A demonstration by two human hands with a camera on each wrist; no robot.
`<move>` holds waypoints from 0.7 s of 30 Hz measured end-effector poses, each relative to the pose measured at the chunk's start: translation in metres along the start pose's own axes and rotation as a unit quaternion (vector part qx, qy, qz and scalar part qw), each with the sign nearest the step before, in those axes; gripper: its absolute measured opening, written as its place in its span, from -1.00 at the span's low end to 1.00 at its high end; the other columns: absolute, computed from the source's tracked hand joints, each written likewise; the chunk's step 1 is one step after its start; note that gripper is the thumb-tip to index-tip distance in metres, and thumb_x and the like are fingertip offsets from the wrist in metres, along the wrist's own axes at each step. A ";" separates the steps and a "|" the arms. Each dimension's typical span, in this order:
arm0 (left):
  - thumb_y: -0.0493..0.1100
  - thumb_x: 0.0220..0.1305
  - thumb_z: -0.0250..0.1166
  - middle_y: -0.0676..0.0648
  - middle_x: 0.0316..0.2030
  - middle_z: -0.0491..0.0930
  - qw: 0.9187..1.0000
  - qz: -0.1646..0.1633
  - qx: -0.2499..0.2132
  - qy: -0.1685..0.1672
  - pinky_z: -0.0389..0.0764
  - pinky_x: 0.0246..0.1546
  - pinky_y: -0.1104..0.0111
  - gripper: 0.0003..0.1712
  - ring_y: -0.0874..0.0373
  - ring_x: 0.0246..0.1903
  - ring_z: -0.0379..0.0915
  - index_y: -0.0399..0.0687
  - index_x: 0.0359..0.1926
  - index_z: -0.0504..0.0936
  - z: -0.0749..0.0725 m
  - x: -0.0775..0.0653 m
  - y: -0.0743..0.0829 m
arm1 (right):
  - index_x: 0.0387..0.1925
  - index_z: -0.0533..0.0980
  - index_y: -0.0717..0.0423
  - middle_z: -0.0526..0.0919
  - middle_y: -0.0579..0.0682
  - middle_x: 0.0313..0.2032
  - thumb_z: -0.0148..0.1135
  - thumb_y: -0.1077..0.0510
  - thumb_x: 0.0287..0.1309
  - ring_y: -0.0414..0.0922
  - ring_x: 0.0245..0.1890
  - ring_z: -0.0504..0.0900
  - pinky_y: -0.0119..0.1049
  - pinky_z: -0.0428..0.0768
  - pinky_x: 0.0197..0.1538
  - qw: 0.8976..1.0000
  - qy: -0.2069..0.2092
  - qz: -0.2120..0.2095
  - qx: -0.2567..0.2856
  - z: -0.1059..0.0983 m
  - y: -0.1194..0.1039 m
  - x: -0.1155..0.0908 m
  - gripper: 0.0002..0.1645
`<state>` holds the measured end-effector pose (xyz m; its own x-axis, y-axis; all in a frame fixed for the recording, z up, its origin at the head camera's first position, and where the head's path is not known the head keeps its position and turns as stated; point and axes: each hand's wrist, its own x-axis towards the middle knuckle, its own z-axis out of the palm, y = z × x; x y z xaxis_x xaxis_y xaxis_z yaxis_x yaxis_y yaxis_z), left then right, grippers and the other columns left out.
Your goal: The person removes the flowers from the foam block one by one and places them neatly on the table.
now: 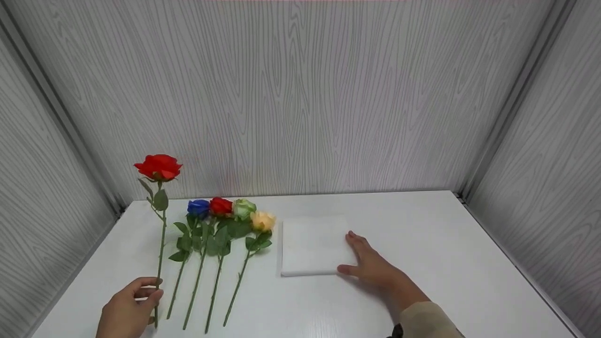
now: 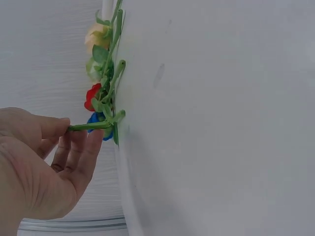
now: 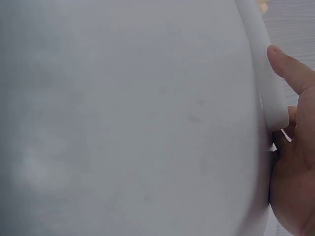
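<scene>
head view: left hand [image 1: 127, 311] pinching the lower stem of a red rose [image 1: 158, 167], held upright with the bloom well above the white table [image 1: 446, 244]. stem foot at or just above the table surface beside the hand. four more roses lying flat just to the right: blue rose [image 1: 198, 207], second red rose [image 1: 220, 205], green rose [image 1: 244, 208], peach rose [image 1: 262, 220], stems fanned toward the near edge. right hand [image 1: 371, 265] laid flat, fingers straight, on the right edge of a white foam block [image 1: 313, 245], steadying it. risk: long thin stem gripped only near the bottom, so likely to sway or tip under the weight of the bloom. risk: lifted stem close to the lying stems, so likely to snag a leaf and drag them.

left wrist view: fingers [image 2: 74, 147] curled, thumb and forefinger closed on the green stem [image 2: 91, 126]. other blooms visible beyond, against the table. grip narrow; a slip or a turn of the stem between the fingertips appears possible.

right wrist view: straight fingers [image 3: 290, 73] pressed along the side of the foam block. block light; a shift under uneven pressure appears likely if the hand slackens.
</scene>
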<state>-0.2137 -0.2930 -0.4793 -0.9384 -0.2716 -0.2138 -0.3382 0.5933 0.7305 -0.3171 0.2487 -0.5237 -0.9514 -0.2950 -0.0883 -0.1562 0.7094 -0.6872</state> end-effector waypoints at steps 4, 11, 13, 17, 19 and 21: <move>-0.11 0.56 0.35 -0.35 0.08 0.74 1.000 -0.002 0.005 -0.011 0.83 -0.33 0.19 -0.52 0.14 -0.23 0.79 -0.24 0.35 0.57 -0.003 0.005 -0.008 | 0.77 -0.11 0.02 -0.15 0.07 0.78 0.45 -0.38 0.29 0.25 0.78 -0.20 0.32 -0.11 0.75 1.000 -0.007 -0.003 0.009 0.000 0.002 0.000 0.36; -0.09 0.54 0.37 -0.21 -0.02 0.77 0.998 -0.032 -0.016 -0.044 0.82 -0.32 0.19 -0.52 0.18 -0.26 0.73 -0.22 0.33 0.58 -0.008 0.013 -0.023 | 0.77 -0.11 0.00 -0.15 0.07 0.78 0.44 -0.40 0.29 0.25 0.78 -0.20 0.31 -0.10 0.74 1.000 -0.007 -0.005 0.007 0.001 0.002 0.001 0.37; -0.09 0.53 0.38 -0.14 -0.06 0.78 0.998 -0.033 -0.019 -0.048 0.81 -0.32 0.21 -0.52 0.19 -0.26 0.71 -0.22 0.33 0.59 -0.010 0.015 -0.025 | 0.77 -0.11 0.00 -0.14 0.07 0.78 0.45 -0.41 0.28 0.25 0.78 -0.19 0.32 -0.09 0.74 1.000 -0.005 -0.003 0.007 0.002 0.002 0.001 0.37; -0.06 0.50 0.41 -0.09 -0.08 0.77 0.997 -0.041 -0.025 -0.059 0.81 -0.31 0.21 -0.48 0.20 -0.23 0.70 -0.22 0.33 0.58 -0.013 0.022 -0.029 | 0.77 -0.09 0.00 -0.12 0.06 0.78 0.44 -0.41 0.28 0.26 0.78 -0.17 0.32 -0.08 0.74 1.000 -0.003 -0.002 0.003 0.001 0.002 0.002 0.36; -0.05 0.50 0.42 -0.10 -0.07 0.75 0.996 -0.050 -0.028 -0.067 0.80 -0.29 0.21 -0.46 0.18 -0.21 0.71 -0.21 0.34 0.57 -0.013 0.025 -0.029 | 0.77 -0.09 0.00 -0.12 0.07 0.78 0.45 -0.41 0.28 0.26 0.78 -0.17 0.32 -0.07 0.74 1.000 -0.002 -0.001 0.001 0.001 0.002 0.002 0.36; -0.04 0.50 0.41 -0.11 -0.06 0.73 0.995 -0.056 -0.028 -0.073 0.81 -0.28 0.21 -0.45 0.16 -0.20 0.71 -0.22 0.35 0.57 -0.014 0.027 -0.029 | 0.77 -0.08 -0.01 -0.11 0.06 0.78 0.46 -0.40 0.28 0.26 0.78 -0.16 0.32 -0.06 0.74 1.000 0.000 0.000 0.001 0.001 0.002 0.001 0.35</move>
<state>-0.2280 -0.3276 -0.4972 -0.8967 -0.2185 -0.3848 -0.4407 0.5208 0.7311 -0.3185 0.2488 -0.5257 -0.9516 -0.2943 -0.0885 -0.1548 0.7079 -0.6891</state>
